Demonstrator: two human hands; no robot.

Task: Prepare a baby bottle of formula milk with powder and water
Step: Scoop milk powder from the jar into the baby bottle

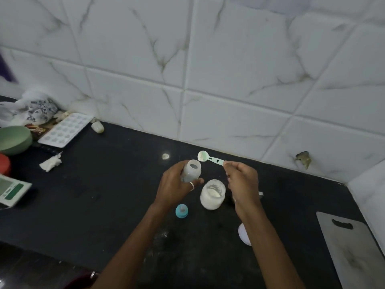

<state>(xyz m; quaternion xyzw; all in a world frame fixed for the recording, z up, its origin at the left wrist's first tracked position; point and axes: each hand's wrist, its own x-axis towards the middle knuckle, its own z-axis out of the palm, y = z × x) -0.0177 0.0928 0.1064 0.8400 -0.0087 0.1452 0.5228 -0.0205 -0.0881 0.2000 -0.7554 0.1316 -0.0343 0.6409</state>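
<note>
My left hand (174,187) grips an open, translucent baby bottle (192,170), tilted slightly, above the black counter (93,195). My right hand (242,183) pinches the handle of a pale green measuring scoop (206,157), whose bowl hovers just right of the bottle's mouth with a trace of white powder in it. An open glass jar of white powder (212,195) stands between my hands. The bottle's blue ring with its teat (181,211) lies on the counter in front of the jar. A white lid (244,234) shows partly behind my right forearm.
A grey cutting board (352,251) lies at the right edge. At the left are a green bowl (13,139), a white tray with round hollows (64,129), a crumpled tissue (51,163), a red object (4,164) and a white device with a screen (12,189). Tiled walls close the back and right.
</note>
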